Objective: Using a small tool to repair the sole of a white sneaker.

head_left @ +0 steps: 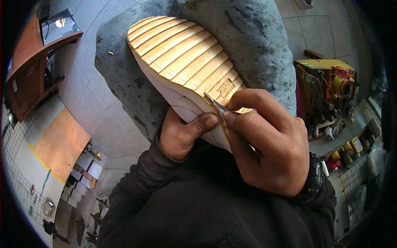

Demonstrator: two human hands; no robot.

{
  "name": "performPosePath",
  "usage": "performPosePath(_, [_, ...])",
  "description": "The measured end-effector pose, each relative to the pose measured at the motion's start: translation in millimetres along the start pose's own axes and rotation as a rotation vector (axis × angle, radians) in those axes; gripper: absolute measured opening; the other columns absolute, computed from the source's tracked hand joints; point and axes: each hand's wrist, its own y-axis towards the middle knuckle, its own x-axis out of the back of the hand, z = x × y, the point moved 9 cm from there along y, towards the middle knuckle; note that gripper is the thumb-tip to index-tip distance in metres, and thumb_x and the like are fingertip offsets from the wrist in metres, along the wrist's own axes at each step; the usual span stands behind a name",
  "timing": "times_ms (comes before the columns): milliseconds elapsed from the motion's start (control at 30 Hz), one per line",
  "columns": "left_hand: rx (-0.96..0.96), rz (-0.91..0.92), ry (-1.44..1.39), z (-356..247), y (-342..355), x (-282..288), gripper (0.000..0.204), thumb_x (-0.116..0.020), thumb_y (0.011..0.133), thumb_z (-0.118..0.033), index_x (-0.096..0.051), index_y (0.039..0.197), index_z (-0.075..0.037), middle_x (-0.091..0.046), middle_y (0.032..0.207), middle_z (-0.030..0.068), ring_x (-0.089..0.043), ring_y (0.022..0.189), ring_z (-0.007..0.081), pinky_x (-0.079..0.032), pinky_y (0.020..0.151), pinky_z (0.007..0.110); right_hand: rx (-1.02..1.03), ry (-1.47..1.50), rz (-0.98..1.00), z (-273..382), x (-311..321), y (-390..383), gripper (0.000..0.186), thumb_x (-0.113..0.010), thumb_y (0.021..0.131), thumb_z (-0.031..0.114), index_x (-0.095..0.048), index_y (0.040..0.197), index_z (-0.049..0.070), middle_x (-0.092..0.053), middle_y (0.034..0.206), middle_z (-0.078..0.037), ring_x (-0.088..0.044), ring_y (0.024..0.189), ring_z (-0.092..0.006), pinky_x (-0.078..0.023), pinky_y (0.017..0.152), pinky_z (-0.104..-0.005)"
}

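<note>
A white shoe [159,86] lies sole up across my lap, its ribbed tan sole [182,51] facing me and its toe pointing to the far left. My left hand [182,132] grips the shoe's side, with the thumb on the upper below the sole edge; its other fingers are hidden beneath. Pinched in my right hand [269,136] is a thin metal blade [216,104], whose tip touches the sole's near edge beside a small stamped patch. The blade's rear end is covered by my fingers. The heel is partly hidden behind my right hand.
Stained grey trousers [260,45] cover my knees under the shoe. At the right stands a yellow box [326,64] with tools and spools, and nearer a shelf with small jars [346,146]. Brown wooden furniture [31,78] and an orange-brown board [62,144] are at the left.
</note>
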Motion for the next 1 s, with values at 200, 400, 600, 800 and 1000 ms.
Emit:
performPosePath(200, [0.012, 0.012, 0.063, -0.9, -0.2, 0.6, 0.06, -0.082, 0.101, -0.03, -0.058, 0.146, 0.002, -0.071, 0.133, 0.0137, -0.067, 0.122, 0.0234, -0.053, 0.108, 0.039, 0.063, -0.011, 0.079, -6.1, 1.7, 11.0, 0.016, -0.079, 0.082, -0.007, -0.071, 0.093, 0.002, -0.072, 0.103, -0.014, -0.076, 0.076, -0.0317, -0.059, 0.062, -0.0389])
performPosePath(400, [0.059, 0.022, 0.01, 1.4, -0.2, 0.2, 0.066, -0.083, 0.1, -0.029, -0.054, 0.15, 0.003, -0.069, 0.136, 0.0147, -0.065, 0.126, 0.0247, -0.051, 0.111, 0.04, 0.145, -0.047, 0.123, -4.9, 6.0, 18.5, 0.018, -0.08, 0.081, -0.006, -0.07, 0.093, 0.003, -0.073, 0.114, -0.016, -0.077, 0.073, -0.0285, -0.058, 0.058, -0.0375])
performPosePath(600, [0.041, 0.033, 0.001, 0.2, 2.5, 1.7, 0.07, -0.083, 0.099, -0.029, -0.05, 0.153, 0.003, -0.067, 0.139, 0.0153, -0.064, 0.13, 0.0253, -0.05, 0.113, 0.041, 0.188, 0.013, 0.155, -10.1, 3.3, 24.2, 0.019, -0.079, 0.081, -0.007, -0.071, 0.095, 0.002, -0.072, 0.119, -0.017, -0.075, 0.07, -0.0231, -0.057, 0.057, -0.0357])
performPosePath(800, [0.049, 0.028, 0.06, 0.6, 2.8, 2.8, 0.072, -0.083, 0.099, -0.029, -0.05, 0.154, 0.002, -0.066, 0.141, 0.0156, -0.062, 0.132, 0.0255, -0.049, 0.114, 0.041, 0.179, 0.085, 0.079, -14.8, -1.1, 20.2, 0.018, -0.079, 0.082, -0.008, -0.07, 0.095, 0.001, -0.071, 0.119, -0.019, -0.073, 0.07, -0.0211, -0.057, 0.06, -0.0333])
performPosePath(1000, [0.07, 0.039, 0.043, 3.8, 1.8, 2.4, 0.073, -0.083, 0.099, -0.03, -0.049, 0.156, 0.001, -0.064, 0.144, 0.0147, -0.061, 0.134, 0.0255, -0.048, 0.115, 0.041, 0.169, 0.108, 0.05, -14.1, -3.1, 18.8, 0.017, -0.08, 0.083, -0.007, -0.071, 0.095, 0.0, -0.07, 0.116, -0.019, -0.074, 0.073, -0.0243, -0.057, 0.062, -0.0346])
